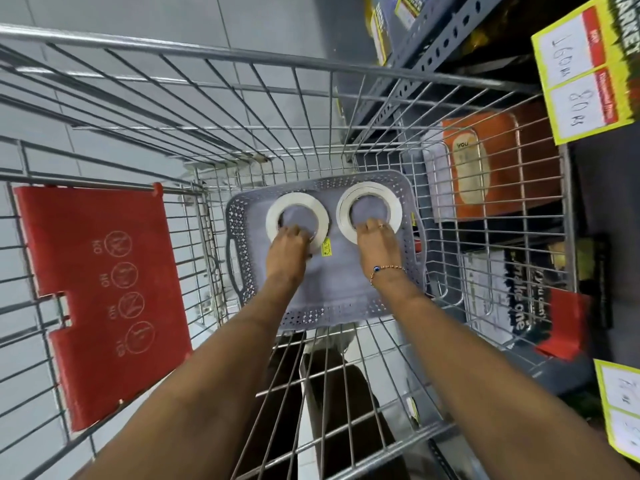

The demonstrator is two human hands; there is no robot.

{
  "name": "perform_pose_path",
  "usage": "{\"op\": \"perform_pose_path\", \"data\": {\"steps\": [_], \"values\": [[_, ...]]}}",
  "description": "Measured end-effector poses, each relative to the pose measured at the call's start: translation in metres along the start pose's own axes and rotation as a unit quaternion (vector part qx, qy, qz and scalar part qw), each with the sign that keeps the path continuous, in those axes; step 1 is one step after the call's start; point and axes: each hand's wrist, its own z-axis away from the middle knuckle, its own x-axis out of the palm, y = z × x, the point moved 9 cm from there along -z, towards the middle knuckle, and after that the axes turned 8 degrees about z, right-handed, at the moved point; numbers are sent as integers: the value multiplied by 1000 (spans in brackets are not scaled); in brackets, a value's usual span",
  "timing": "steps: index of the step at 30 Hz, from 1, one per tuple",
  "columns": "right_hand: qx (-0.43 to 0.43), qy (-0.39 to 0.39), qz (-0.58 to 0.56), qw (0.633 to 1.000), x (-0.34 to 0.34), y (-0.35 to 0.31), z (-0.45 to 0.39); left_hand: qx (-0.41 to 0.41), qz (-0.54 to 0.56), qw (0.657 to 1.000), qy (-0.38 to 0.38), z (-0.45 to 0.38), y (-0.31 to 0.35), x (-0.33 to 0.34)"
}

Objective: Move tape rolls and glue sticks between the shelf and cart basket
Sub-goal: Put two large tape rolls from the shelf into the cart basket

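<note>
Two white tape rolls lie flat side by side in a grey perforated plastic basket [242,216] at the bottom of a wire shopping cart [311,64]. My left hand [289,249] grips the near edge of the left tape roll [294,206], fingers hooked into its hole. On the near edge of the right tape roll [370,199], my right hand [375,245] holds the same way; it wears a ring and a beaded bracelet. No glue sticks are visible.
A red plastic child-seat flap [100,292] hangs on the cart's left. To the right stand grey metal shelves [433,39] with an orange packet [491,164], other packaged goods and yellow price tags [585,71]. Grey tiled floor lies beyond the cart.
</note>
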Motion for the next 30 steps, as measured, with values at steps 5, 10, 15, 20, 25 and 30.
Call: {"op": "perform_pose_path", "data": {"steps": [5, 10, 15, 20, 25, 30], "values": [[-5, -2, -8, 1000, 0, -5, -2, 10, -2, 1000, 2, -3, 1, -3], [-10, 10, -11, 1000, -8, -7, 0, 19, 15, 1000, 9, -3, 4, -12], [4, 18, -29, 999, -15, -5, 9, 0, 24, 1000, 11, 6, 7, -23], [25, 32, -69, 997, -30, 3, 30, 53, 49, 996, 44, 28, 52, -58], [68, 104, -118, 985, -76, 19, 73, 159, 95, 977, 110, 54, 128, -100], [130, 225, -134, 956, -136, 57, 161, 298, 114, 935, 156, 120, 231, -142]]}}
